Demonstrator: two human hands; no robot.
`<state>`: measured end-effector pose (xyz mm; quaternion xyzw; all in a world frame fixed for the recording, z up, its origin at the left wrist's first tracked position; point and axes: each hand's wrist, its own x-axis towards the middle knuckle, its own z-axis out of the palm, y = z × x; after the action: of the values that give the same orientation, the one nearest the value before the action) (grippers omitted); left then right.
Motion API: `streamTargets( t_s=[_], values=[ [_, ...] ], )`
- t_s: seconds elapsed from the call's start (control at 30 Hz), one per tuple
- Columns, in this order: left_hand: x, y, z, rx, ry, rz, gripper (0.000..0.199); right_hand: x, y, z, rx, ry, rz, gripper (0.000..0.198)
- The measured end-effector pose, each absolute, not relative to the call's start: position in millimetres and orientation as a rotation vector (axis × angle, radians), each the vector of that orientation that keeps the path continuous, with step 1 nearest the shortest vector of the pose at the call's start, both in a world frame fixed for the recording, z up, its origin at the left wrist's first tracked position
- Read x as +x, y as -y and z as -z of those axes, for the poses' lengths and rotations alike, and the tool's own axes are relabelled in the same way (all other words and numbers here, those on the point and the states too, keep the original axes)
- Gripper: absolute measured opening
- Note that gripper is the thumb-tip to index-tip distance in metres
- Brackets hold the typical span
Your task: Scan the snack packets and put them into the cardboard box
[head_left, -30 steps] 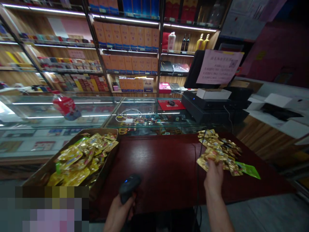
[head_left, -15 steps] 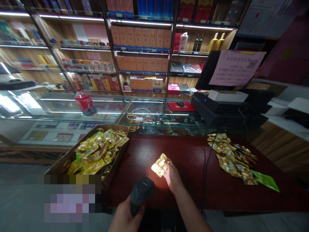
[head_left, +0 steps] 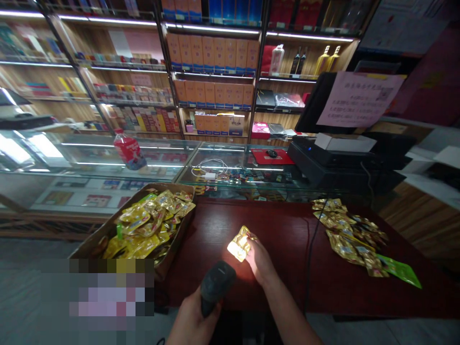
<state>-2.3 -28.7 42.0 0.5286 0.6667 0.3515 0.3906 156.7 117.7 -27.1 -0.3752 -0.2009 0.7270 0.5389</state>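
My left hand (head_left: 192,323) grips a dark handheld barcode scanner (head_left: 216,283) at the bottom centre, pointing away from me. Just beyond it, my right hand (head_left: 260,261) holds a small gold snack packet (head_left: 240,243) over the dark red table (head_left: 280,282). The scanner's light falls brightly on the packet. A brown cardboard box (head_left: 172,254) full of yellow and gold packets stands at the table's left. A loose pile of gold packets (head_left: 347,235) lies at the right, with a green packet (head_left: 400,270) at its near end.
A black cable (head_left: 312,244) runs across the table between my right hand and the pile. Behind the table stands a glass counter (head_left: 151,163) with a red bottle (head_left: 127,151), white cable, a black register (head_left: 338,163) and a monitor with a paper notice. Stocked shelves line the back wall.
My right hand took one gold packet from the right pile and carried it left to the front of the scanner, where the light now hits it. My view shifted slightly.
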Motion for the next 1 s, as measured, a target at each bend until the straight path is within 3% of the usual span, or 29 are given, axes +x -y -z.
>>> streamTargets(
  t_s=[1.0],
  values=[
    [-6,27,-43,1.255,-1.660,-0.954,0.012,149,-104,0,-0.846,0.550,-1.827,0.042]
  ],
)
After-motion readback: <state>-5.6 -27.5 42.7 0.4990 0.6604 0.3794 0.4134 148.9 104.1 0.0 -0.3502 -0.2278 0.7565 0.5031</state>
